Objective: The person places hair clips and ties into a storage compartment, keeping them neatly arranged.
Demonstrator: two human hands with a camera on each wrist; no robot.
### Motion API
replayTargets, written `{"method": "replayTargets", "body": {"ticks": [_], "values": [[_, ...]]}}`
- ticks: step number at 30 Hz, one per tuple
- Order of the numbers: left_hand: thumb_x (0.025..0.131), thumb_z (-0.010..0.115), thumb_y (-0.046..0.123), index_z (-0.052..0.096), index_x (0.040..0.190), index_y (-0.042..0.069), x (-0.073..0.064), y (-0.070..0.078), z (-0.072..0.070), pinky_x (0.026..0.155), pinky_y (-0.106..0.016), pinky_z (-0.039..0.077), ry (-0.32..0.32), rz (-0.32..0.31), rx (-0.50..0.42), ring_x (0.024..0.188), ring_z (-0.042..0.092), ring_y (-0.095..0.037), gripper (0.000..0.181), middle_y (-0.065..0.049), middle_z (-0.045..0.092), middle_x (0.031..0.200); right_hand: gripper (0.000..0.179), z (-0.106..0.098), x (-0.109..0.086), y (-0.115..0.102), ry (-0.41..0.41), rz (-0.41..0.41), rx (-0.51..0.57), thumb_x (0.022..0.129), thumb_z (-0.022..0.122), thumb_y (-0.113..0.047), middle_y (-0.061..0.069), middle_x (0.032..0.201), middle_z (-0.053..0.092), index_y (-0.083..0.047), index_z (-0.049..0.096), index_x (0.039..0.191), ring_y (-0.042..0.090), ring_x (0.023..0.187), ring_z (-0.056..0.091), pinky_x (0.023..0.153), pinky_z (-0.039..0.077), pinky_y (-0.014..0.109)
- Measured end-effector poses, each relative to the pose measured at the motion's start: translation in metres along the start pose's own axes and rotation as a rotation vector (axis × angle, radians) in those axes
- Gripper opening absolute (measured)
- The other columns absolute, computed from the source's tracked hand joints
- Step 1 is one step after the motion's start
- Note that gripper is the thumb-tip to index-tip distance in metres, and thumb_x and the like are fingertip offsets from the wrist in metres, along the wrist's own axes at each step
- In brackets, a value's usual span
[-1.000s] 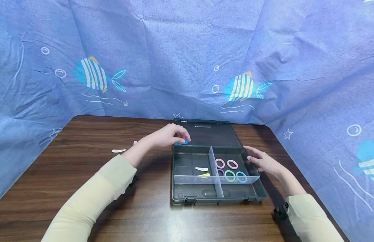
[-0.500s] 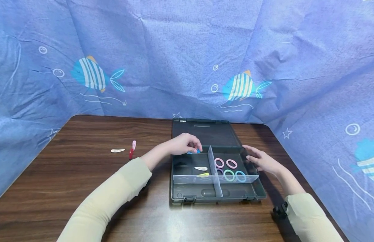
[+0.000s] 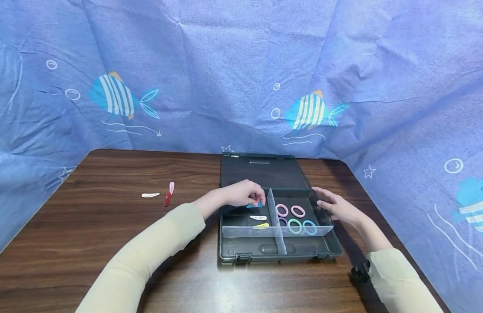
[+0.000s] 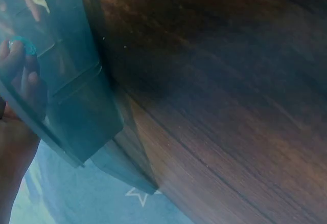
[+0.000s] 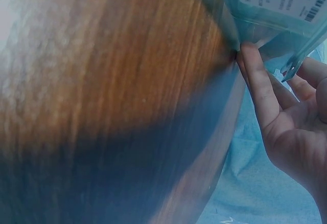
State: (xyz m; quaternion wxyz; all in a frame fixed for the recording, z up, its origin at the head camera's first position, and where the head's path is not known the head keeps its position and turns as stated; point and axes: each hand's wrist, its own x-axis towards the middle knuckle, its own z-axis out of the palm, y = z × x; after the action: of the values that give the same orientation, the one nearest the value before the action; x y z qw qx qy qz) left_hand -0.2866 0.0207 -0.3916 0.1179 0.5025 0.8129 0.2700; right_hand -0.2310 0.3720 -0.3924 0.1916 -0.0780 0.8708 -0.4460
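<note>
My left hand (image 3: 243,193) pinches a blue snap hair clip (image 3: 254,205) low over the back left compartment of a dark see-through organizer box (image 3: 249,257). The same clip (image 4: 23,45) shows at the fingertips in the left wrist view. In that compartment lie a white hair clip (image 3: 258,218) and a yellow hair clip (image 3: 261,226). Beyond the divider, the back right compartment holds several hair ties, among them a pink hair tie (image 3: 298,211) and a blue hair tie (image 3: 309,228). My right hand (image 3: 341,208) rests against the box's right side, index finger extended along it.
The box's lid (image 3: 265,171) lies folded back behind it. To the left on the wooden table (image 3: 89,226) are a white clip (image 3: 150,195), a pink clip (image 3: 171,187) and a red clip (image 3: 168,199). A blue fish-print cloth (image 3: 210,87) hangs behind the table.
My left hand has carried the blue hair clip rightward and toward me, from the box's left back edge into the back left compartment. The right hand stays at the box's side.
</note>
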Motion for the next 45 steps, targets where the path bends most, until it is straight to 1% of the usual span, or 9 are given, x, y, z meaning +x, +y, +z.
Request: {"method": "replayTargets", "body": {"ticks": [2, 6, 11, 18, 22, 27, 35, 40, 45], "values": [[0.088, 0.064, 0.008, 0.068, 0.097, 0.010, 0.002, 0.002, 0.001, 0.075, -0.020, 0.046, -0.016, 0.009, 0.022, 0.081, 0.055, -0.006, 0.010, 0.003, 0.063, 0.092, 0.057, 0.000, 0.000, 0.000, 0.000, -0.001, 0.003, 0.101, 0.045, -0.024, 0.030, 0.145, 0.028, -0.014, 0.019, 0.151, 0.042, 0.121, 0.046, 0.082, 0.050, 0.053], [0.088, 0.064, 0.005, 0.068, 0.096, 0.010, 0.006, 0.003, 0.005, 0.074, -0.020, 0.045, -0.044, 0.019, 0.052, 0.080, 0.054, -0.008, 0.010, 0.000, 0.064, 0.091, 0.056, 0.000, 0.000, 0.000, -0.001, -0.003, 0.006, 0.101, 0.044, -0.021, 0.030, 0.145, 0.028, -0.013, 0.019, 0.151, 0.043, 0.121, 0.046, 0.081, 0.050, 0.053], [0.088, 0.065, 0.005, 0.068, 0.095, 0.012, 0.010, -0.002, 0.013, 0.073, -0.019, 0.045, -0.063, 0.016, 0.083, 0.079, 0.054, -0.006, 0.011, -0.001, 0.065, 0.091, 0.055, 0.001, -0.001, -0.002, 0.000, -0.001, 0.003, 0.101, 0.043, -0.020, 0.030, 0.146, 0.027, -0.013, 0.019, 0.151, 0.044, 0.122, 0.045, 0.081, 0.050, 0.052], [0.087, 0.065, 0.005, 0.068, 0.095, 0.015, 0.012, -0.007, 0.023, 0.072, -0.018, 0.045, -0.028, 0.027, 0.080, 0.079, 0.055, -0.005, 0.013, 0.000, 0.064, 0.090, 0.056, 0.001, -0.001, -0.002, 0.000, 0.006, 0.009, 0.101, 0.044, -0.022, 0.029, 0.146, 0.028, -0.014, 0.019, 0.151, 0.043, 0.122, 0.045, 0.082, 0.050, 0.053], [0.087, 0.067, 0.007, 0.069, 0.099, 0.015, 0.013, -0.008, 0.025, 0.070, -0.017, 0.044, -0.006, 0.021, 0.107, 0.076, 0.054, -0.004, 0.015, 0.003, 0.063, 0.087, 0.056, 0.001, -0.001, -0.001, 0.000, 0.005, 0.014, 0.101, 0.044, -0.021, 0.030, 0.144, 0.030, -0.014, 0.019, 0.150, 0.042, 0.121, 0.046, 0.081, 0.050, 0.052], [0.087, 0.067, 0.010, 0.069, 0.103, 0.015, 0.012, -0.006, 0.025, 0.070, -0.018, 0.044, 0.002, 0.000, 0.129, 0.074, 0.053, -0.003, 0.017, 0.006, 0.062, 0.086, 0.056, 0.001, -0.001, -0.001, 0.001, 0.006, 0.020, 0.101, 0.044, -0.020, 0.030, 0.141, 0.034, -0.013, 0.019, 0.150, 0.040, 0.119, 0.048, 0.081, 0.051, 0.052], [0.087, 0.068, 0.010, 0.067, 0.106, 0.013, 0.010, -0.001, 0.024, 0.072, -0.020, 0.045, 0.011, -0.013, 0.159, 0.079, 0.054, -0.006, 0.019, 0.002, 0.062, 0.092, 0.055, 0.001, 0.000, -0.002, 0.005, 0.005, 0.008, 0.101, 0.044, -0.021, 0.030, 0.142, 0.033, -0.014, 0.020, 0.150, 0.041, 0.120, 0.047, 0.082, 0.050, 0.053], [0.087, 0.067, 0.009, 0.067, 0.107, 0.012, 0.008, 0.001, 0.020, 0.073, -0.018, 0.045, 0.013, -0.017, 0.143, 0.081, 0.054, -0.006, 0.021, 0.001, 0.062, 0.096, 0.056, 0.001, -0.001, -0.003, 0.002, 0.009, 0.000, 0.101, 0.044, -0.022, 0.030, 0.145, 0.028, -0.014, 0.019, 0.151, 0.043, 0.123, 0.043, 0.082, 0.049, 0.054], [0.086, 0.067, 0.008, 0.067, 0.107, 0.011, 0.004, 0.006, 0.012, 0.074, -0.020, 0.046, 0.015, -0.009, 0.103, 0.081, 0.055, -0.007, 0.021, 0.001, 0.063, 0.098, 0.057, 0.000, -0.001, -0.002, -0.008, 0.004, 0.000, 0.101, 0.044, -0.023, 0.029, 0.147, 0.024, -0.014, 0.018, 0.151, 0.045, 0.124, 0.041, 0.082, 0.049, 0.055]]}}
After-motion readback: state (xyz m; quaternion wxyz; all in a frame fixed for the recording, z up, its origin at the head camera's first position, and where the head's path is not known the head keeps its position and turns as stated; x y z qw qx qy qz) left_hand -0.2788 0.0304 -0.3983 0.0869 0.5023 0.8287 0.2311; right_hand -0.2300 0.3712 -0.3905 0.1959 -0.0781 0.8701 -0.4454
